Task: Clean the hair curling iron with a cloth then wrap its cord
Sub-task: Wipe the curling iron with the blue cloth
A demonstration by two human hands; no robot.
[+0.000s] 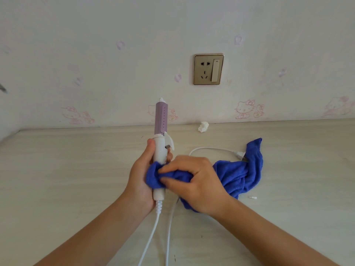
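Observation:
My left hand [141,175] holds the curling iron [161,135] upright by its white handle, the purple barrel pointing up in front of the wall. My right hand [196,179] grips a blue cloth [238,175] and presses a fold of it around the lower handle. The rest of the cloth trails right onto the table. The white cord [153,233] hangs from the handle's base toward me, loops back, and its plug [240,154] lies on the table, partly under the cloth.
The pale wood-grain table [67,169] meets a patterned wall. A brass wall socket with a switch [208,69] is above right. A crumpled tissue [203,126] lies at the table's back edge; a small white bit [252,197] lies right of the cloth.

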